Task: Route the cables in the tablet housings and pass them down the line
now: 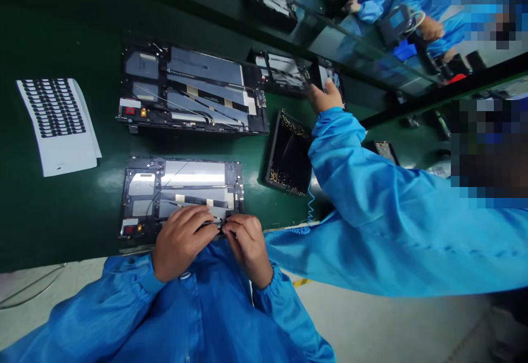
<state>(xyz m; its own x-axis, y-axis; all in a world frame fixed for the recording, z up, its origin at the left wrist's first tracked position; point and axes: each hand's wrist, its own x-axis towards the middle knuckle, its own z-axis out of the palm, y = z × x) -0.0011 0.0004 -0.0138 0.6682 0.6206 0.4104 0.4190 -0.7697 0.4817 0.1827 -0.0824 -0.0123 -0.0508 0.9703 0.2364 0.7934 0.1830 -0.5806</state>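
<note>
An opened tablet lies on the green bench just in front of me, its batteries, ribbon cables and thin wires exposed. Over its near right edge my left hand is closed, thumb and fingertips pinched together. My right hand meets it there, also with thumb and finger pinched. Whatever is between the fingertips is too small to make out, and the hands cover that corner of the tablet. Behind it sits a stack of similar opened tablets.
On the left is a white sheet of black stickers. A black tray with small gold-coloured screws stands on the right. A co-worker's blue sleeve and hand reach across to black bins at the back. More workers sit beyond a partition.
</note>
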